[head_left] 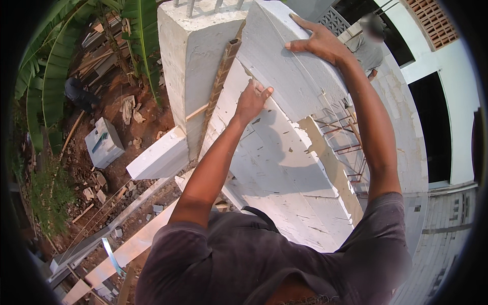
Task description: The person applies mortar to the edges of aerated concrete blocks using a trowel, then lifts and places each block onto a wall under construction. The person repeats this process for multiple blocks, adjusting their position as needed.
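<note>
A large white lightweight building block (277, 66) sits tilted along the top of a white block wall (284, 157), beside a concrete column (201, 56). My right hand (323, 44) grips its upper far edge, thumb on the pale face and a finger stretched along the edge. At the block's lower left corner, my left hand (251, 101) is curled against the edge, its fingertips partly hidden. A thin string (300, 58) runs across the block. Between column and block stands a narrow brown bar (221, 76) with a hollow end.
Scaffolding (351, 134) stands beyond the wall at right, with a person (367, 51) nearby. Another person (80, 94) bends by the banana plants (56, 76) at left. A loose block (104, 142) carries a tool. A handsaw (112, 256) rests near a plank (129, 254) below.
</note>
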The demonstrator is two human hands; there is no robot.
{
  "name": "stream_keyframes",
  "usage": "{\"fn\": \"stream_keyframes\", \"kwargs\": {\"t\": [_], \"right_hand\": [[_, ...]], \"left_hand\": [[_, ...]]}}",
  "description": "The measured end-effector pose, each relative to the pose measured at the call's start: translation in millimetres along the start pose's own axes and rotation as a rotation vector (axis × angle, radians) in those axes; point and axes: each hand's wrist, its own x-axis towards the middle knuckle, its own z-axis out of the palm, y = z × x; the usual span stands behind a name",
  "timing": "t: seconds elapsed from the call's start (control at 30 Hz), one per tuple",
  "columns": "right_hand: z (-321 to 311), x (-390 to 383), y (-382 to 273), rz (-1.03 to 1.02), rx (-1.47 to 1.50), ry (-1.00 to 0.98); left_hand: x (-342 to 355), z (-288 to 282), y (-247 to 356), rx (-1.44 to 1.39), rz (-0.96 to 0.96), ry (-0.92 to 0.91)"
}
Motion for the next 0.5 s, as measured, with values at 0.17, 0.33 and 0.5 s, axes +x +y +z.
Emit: {"fn": "stream_keyframes", "kwargs": {"t": [0.17, 0.33, 0.5], "right_hand": [[-4, -3, -1, -0.007, -0.007, -0.013], [1, 8, 6, -0.006, -0.018, -0.023], [-15, -5, 1, 0.015, -0.134, 0.079]], "left_hand": [[0, 3, 4, 0.008, -0.119, -0.003], [2, -1, 4, 0.006, -0.059, -0.042], [-7, 1, 23, -0.018, -0.075, 0.039]]}}
